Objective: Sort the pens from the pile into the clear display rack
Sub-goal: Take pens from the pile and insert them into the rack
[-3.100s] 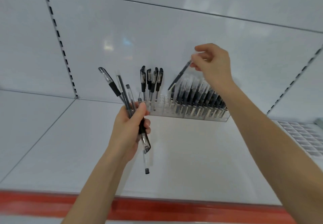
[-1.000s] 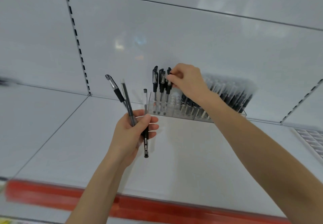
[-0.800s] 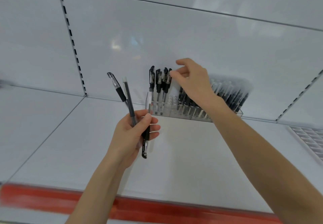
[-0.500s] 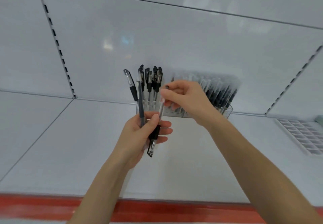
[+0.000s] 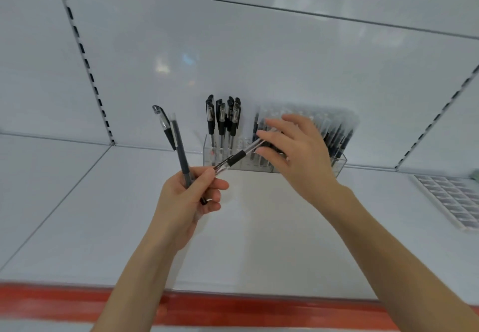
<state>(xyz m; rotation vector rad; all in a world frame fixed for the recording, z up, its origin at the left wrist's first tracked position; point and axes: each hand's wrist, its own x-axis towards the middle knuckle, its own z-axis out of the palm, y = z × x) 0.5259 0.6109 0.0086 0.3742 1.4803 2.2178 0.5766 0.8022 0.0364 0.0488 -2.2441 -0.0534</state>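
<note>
The right hand [image 5: 293, 155] pinches a pen [image 5: 234, 159] slanting down toward the left hand [image 5: 186, 202], which grips 2 pens [image 5: 178, 145]; the rack [image 5: 338, 163] stands just beyond.

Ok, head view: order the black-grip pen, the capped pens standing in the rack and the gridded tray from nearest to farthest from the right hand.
1. Black-grip pen: pinched between fingers of the right hand, slanting down-left.
2. Capped pens: upright at the left end of the rack, just left of the fingers.
3. Gridded tray: far right on the shelf, well apart.
</note>
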